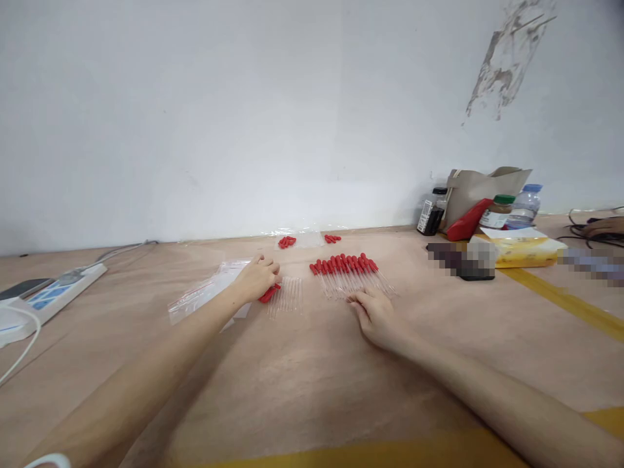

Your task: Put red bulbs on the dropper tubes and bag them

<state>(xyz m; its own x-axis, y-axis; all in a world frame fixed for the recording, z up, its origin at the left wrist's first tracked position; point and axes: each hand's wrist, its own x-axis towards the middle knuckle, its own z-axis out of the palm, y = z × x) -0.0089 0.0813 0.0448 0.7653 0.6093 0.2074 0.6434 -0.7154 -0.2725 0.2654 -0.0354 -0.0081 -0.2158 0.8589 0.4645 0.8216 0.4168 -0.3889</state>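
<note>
Clearly, most of the care belongs at the two hands, taking twelve o'clock as toward the wall. At the left hand's nine o'clock, well apart, lies a white power strip (63, 292); nearer, at the same hour, clear zip bags (202, 292) lie on the tabletop beside the forearm. The left hand (256, 279) is bent over a small heap of red dropper bulbs (268, 295), fingers curled down – whether they pinch one, I cannot tell. Lifting a single bulb by its sides, open end free, would be the tidy way. At its four o'clock, just beside the heap, bare clear tubes (286, 296) lie roughly side by side; sliding one out lengthwise should spare its neighbours. Two more red piles sit by the wall, at about one and two o'clock from that hand. Farther right, red-topped droppers (347, 265) lie in a row, bulbs toward twelve. The right hand (374, 315) is below them at five o'clock, thumb and forefinger drawn together by the lower ends – I cannot tell whether a tube is between them. A light touch there, near the thin tips, seems wise.
</note>
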